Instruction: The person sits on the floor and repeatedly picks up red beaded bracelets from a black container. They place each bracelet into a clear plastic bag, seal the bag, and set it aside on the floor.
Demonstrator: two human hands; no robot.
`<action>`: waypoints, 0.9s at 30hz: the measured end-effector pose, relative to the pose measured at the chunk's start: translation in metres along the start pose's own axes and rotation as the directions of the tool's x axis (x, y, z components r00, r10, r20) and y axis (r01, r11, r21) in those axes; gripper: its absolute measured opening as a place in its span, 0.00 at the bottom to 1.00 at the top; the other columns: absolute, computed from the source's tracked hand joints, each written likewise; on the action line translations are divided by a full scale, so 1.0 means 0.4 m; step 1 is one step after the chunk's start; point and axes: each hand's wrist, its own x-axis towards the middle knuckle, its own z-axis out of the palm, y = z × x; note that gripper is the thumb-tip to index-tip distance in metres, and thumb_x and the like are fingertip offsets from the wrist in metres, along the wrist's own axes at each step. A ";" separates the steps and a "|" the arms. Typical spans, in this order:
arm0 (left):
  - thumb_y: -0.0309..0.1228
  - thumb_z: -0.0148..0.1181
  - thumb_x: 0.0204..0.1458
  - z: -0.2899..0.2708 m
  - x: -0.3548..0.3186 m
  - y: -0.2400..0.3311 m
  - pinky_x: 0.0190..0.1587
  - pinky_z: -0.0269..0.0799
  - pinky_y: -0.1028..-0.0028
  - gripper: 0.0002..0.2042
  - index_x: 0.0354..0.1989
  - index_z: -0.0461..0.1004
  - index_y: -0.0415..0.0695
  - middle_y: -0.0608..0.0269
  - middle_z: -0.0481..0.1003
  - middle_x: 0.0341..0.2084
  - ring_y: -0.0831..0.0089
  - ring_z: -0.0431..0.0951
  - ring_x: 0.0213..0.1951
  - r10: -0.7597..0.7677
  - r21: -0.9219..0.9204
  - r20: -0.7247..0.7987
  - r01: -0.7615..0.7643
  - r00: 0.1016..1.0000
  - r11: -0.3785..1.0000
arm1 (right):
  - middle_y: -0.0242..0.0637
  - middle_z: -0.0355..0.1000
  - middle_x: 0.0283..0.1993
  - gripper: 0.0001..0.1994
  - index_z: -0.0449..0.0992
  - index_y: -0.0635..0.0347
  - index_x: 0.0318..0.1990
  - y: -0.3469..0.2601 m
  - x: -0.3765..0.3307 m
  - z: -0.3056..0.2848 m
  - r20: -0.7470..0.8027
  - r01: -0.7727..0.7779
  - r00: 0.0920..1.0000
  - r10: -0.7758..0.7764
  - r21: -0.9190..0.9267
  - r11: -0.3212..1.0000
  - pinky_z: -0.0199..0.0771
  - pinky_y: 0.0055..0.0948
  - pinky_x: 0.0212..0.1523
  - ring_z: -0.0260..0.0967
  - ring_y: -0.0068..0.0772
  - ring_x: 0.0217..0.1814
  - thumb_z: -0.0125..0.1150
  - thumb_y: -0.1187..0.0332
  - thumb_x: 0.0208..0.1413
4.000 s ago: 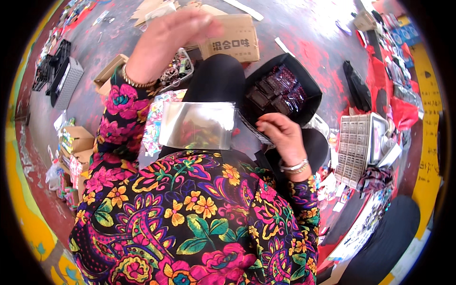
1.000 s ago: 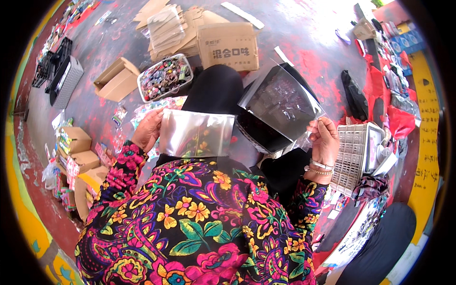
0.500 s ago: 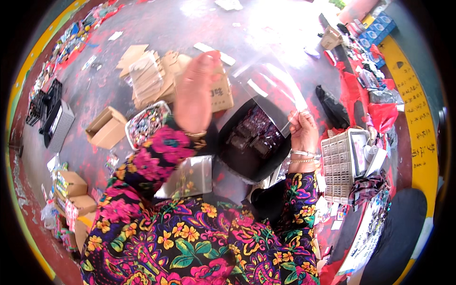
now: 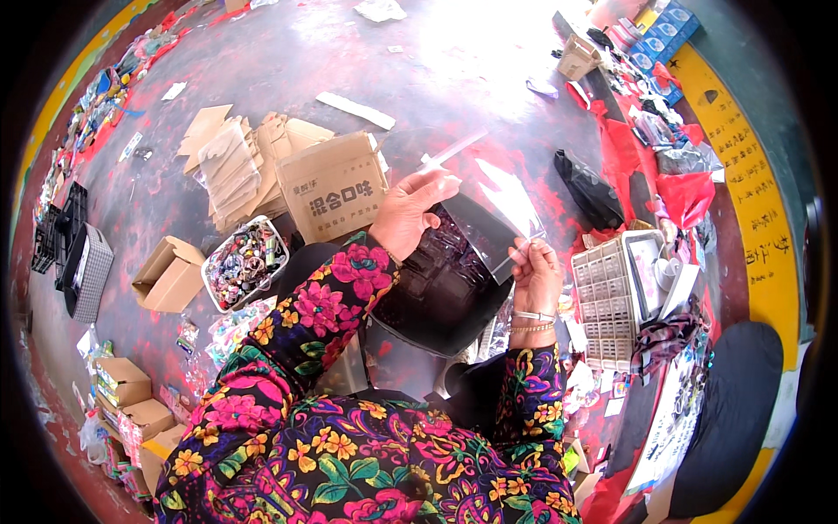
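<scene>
A clear plastic bag (image 4: 511, 205) is stretched over the right side of a black tub (image 4: 436, 327). My right hand (image 4: 537, 266) pinches its lower right corner between thumb and fingers. At the bag's left edge is my left hand (image 4: 408, 211), its fingers together and seemingly gripping the film; the exact contact is hard to see. Through and beside the bag, dark, shiny small packages (image 4: 436, 253) show inside the tub. Another clear sheet or bag (image 4: 345, 371) lies near my lap, partly covered by my left sleeve.
Left of the tub are a printed carton (image 4: 332, 188), flattened cardboard (image 4: 231, 166), a white basket of small trinkets (image 4: 281, 262) and an open box (image 4: 170, 275). At right stand a cream plastic crate (image 4: 602, 301) and a black bag (image 4: 589, 188).
My left hand has come down from above the cardboard to the bag's left edge. My right hand still holds the bag's corner. The whole view has shifted slightly.
</scene>
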 end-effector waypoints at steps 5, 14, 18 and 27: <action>0.29 0.52 0.55 -0.027 0.010 -0.020 0.29 0.66 0.78 0.08 0.41 0.71 0.42 0.60 0.75 0.38 0.69 0.75 0.44 0.041 -0.068 -0.069 -0.046 0.997 0.997 | 0.41 0.75 0.36 0.03 0.69 0.58 0.37 -0.003 -0.027 0.030 0.024 -0.039 0.999 0.039 -0.010 0.999 0.69 0.17 0.23 0.75 0.28 0.32 0.50 0.72 0.57; 0.35 0.49 0.57 0.019 -0.050 0.035 0.44 0.71 0.70 0.14 0.43 0.68 0.36 0.51 0.74 0.37 0.66 0.75 0.40 -0.008 -0.041 0.008 0.009 1.000 0.999 | 0.43 0.75 0.35 0.03 0.70 0.59 0.36 -0.022 -0.075 0.039 0.085 -0.045 0.995 0.047 -0.018 0.999 0.69 0.15 0.21 0.75 0.28 0.30 0.51 0.75 0.55; 0.37 0.46 0.58 0.002 -0.044 0.029 0.48 0.70 0.66 0.15 0.42 0.68 0.35 0.50 0.74 0.36 0.62 0.75 0.43 -0.008 -0.064 0.021 0.009 1.000 0.998 | 0.37 0.74 0.37 0.06 0.69 0.58 0.39 -0.018 -0.072 0.035 0.016 -0.083 0.996 0.085 -0.101 0.991 0.69 0.16 0.25 0.73 0.24 0.33 0.51 0.76 0.54; 0.39 0.46 0.58 0.031 -0.074 0.035 0.36 0.72 0.75 0.16 0.43 0.69 0.38 0.53 0.75 0.37 0.67 0.77 0.39 -0.230 0.399 0.165 0.148 0.959 0.905 | 0.37 0.68 0.47 0.18 0.66 0.63 0.49 -0.037 -0.061 0.051 0.101 0.341 0.940 -0.327 -0.347 0.874 0.65 0.24 0.49 0.66 0.27 0.48 0.58 0.78 0.49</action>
